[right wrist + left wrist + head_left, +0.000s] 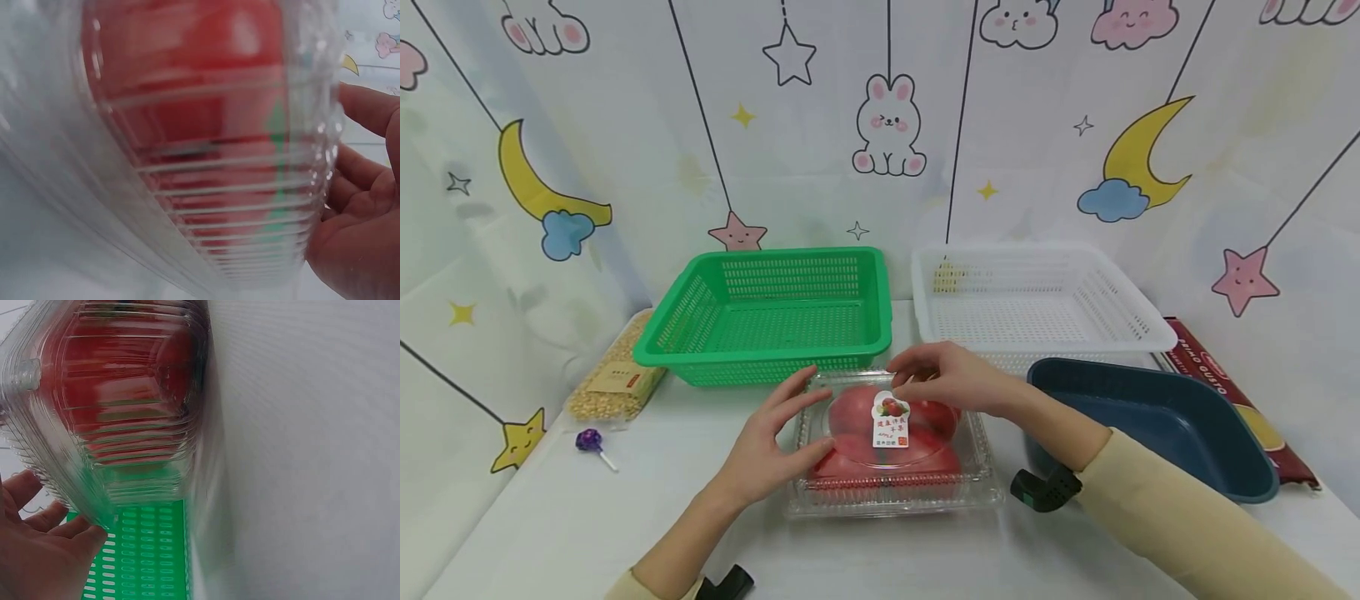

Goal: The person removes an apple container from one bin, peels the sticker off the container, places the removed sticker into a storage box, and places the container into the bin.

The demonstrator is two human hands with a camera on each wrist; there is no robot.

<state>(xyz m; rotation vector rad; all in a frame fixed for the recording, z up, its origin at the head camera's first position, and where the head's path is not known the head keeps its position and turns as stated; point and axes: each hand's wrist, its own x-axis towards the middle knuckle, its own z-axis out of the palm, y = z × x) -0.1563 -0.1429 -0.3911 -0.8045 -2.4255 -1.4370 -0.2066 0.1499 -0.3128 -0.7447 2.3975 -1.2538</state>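
Note:
A clear plastic clamshell box (895, 502) with large round red fruit (852, 414) inside stands on the white table, its lid down. A label (891, 423) with a fruit picture is stuck on the lid. My left hand (765, 450) is at the box's left side with fingers spread and thumb over the lid. In the left wrist view, its fingertips are at the ridged rim. My right hand (957, 380) reaches over the back right of the lid, fingers loosely bent beside the label. The right wrist view shows the hand (365, 206) partly behind the box; any fingertip contact is hidden.
Behind the box stand a green basket (767, 364) and a white basket (1045, 342). A dark blue tray (1157, 417) is at the right, beside a dark red packet (1213, 367). On the left lie a bag of yellowish kernels (617, 379) and a purple lollipop (590, 440).

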